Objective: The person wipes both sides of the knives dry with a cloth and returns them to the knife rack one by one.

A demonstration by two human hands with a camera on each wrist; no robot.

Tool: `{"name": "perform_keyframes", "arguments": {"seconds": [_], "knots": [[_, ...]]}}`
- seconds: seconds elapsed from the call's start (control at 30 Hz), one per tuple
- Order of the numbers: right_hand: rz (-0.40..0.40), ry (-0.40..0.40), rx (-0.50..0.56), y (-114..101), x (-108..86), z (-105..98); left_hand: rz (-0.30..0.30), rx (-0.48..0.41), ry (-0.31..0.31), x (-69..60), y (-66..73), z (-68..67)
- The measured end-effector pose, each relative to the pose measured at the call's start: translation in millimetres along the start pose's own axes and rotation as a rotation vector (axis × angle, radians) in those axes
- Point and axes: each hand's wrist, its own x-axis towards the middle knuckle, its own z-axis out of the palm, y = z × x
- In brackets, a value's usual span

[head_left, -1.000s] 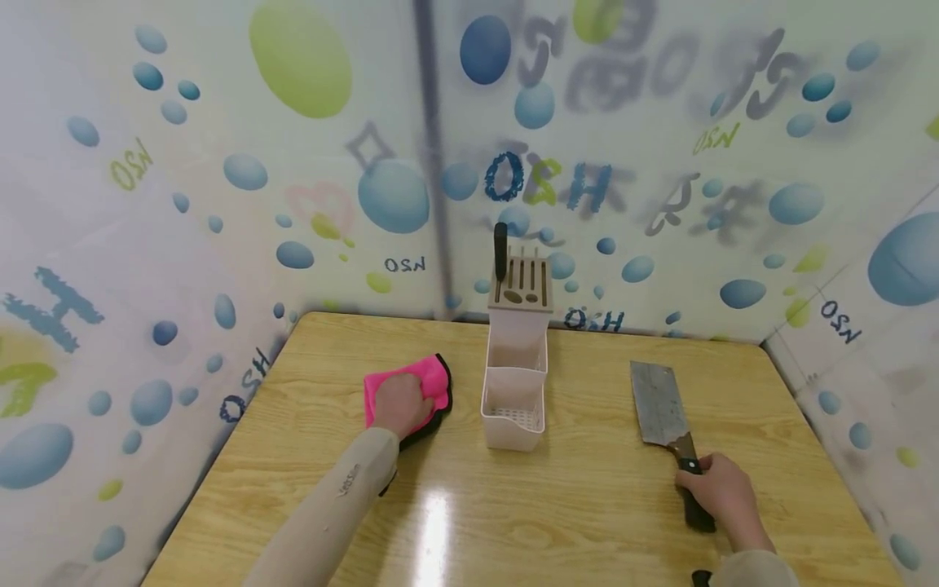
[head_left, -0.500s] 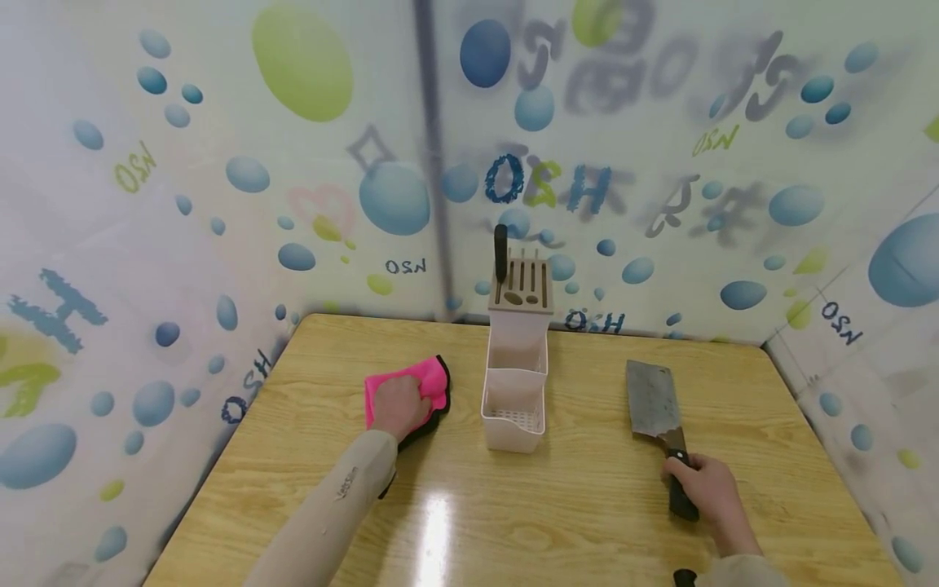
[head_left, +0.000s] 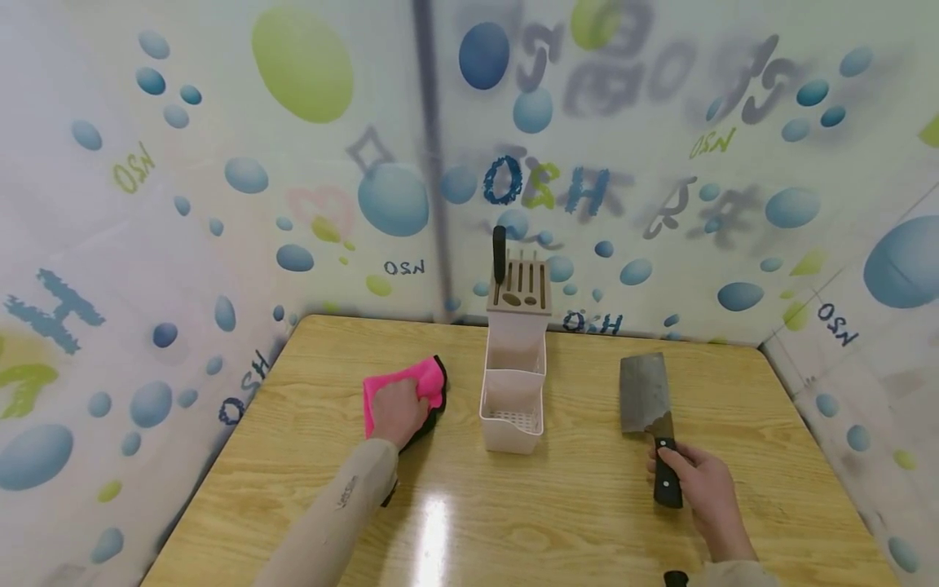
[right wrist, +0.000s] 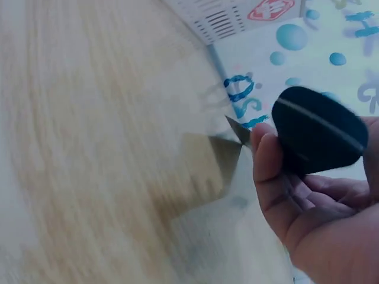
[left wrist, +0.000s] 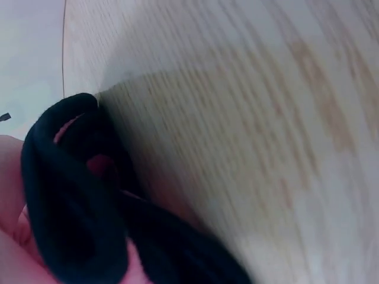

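We've moved the cleaver (head_left: 645, 397) leftward over the counter (head_left: 572, 514), nearer the holder (head_left: 517, 330), right hand (head_left: 707, 485) gripping its handle (head_left: 667, 491). That leaves us handling two things: our left hand (head_left: 398, 412) still clasps the pink cloth (head_left: 431, 380).

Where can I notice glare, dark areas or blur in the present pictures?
Head view: a bright glare streak on the table; left wrist view: the cloth looks dark and soft; right wrist view: wood grain blurred, cleaver handle crisper.
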Motion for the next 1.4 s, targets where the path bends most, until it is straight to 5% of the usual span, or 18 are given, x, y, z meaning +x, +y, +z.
{"name": "perform_keyframes", "arguments": {"seconds": [0.47, 0.73, 1.0, 1.4], "knots": [[-0.200, -0.145, 0.155, -17, -17.0, 5, -0.001, -0.041, -0.025, -4.5, -1.8, -8.2], [-0.171, -0.183, 0.245, -22, -17.7, 6, 0.013, -0.057, -0.014, -7.3, -3.4, -8.2], [-0.188, -0.251, 0.304, -23, -18.0, 10, 0.023, -0.199, 0.041, -12.1, -12.3, -8.4], [-0.153, -0.185, 0.346, -29, -22.8, 25, 0.001, -0.287, 0.143, -18.3, -11.8, -29.3]]}}
